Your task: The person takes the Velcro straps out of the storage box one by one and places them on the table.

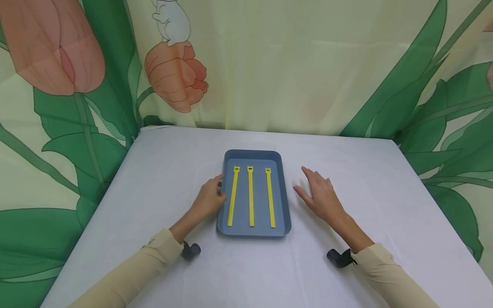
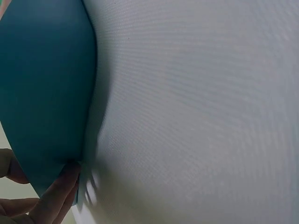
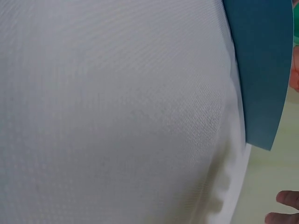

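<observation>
- Remotely, I see the left hand pinching the left wall of the blue tray, mid-table; the right hand is spread, apart from it on the right.
- A one-sided tug could, I judge, skew the tray and slide the three yellow straps together (they look loose to me).
- The tray seems rigid, smooth, round-cornered; the straps flat, slotted at their far ends; the white cloth finely textured.
</observation>
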